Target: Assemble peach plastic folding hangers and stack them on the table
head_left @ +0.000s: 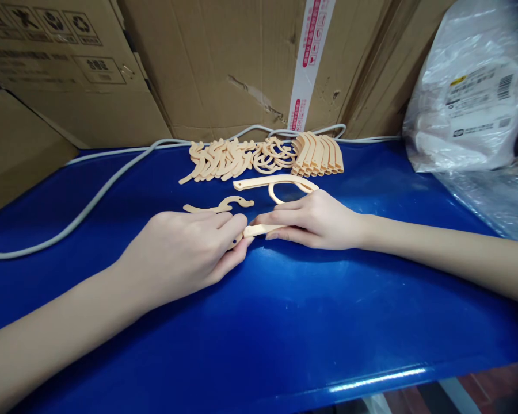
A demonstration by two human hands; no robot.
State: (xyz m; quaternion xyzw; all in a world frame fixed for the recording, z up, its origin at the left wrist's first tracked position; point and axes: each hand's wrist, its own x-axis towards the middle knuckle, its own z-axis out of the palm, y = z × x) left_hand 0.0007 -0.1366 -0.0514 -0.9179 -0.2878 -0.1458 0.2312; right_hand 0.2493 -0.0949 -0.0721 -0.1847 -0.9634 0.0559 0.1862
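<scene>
My left hand (185, 256) and my right hand (313, 219) meet at the middle of a blue table (285, 322). Both are closed on one small peach plastic part (259, 230), pinched between their fingertips. Just behind my left hand lies a wavy peach piece (224, 204). A long peach piece with a loop (276, 184) lies behind my right hand. Further back sit a pile of curved peach parts (218, 160), a heap of peach rings (274, 155) and a row of stacked peach strips (319, 154).
Cardboard boxes (224, 63) stand along the back of the table. A grey cable (99, 192) runs from the left edge along the back. A clear plastic bag (470, 92) with labels sits at the right rear. The table's front edge runs along the bottom.
</scene>
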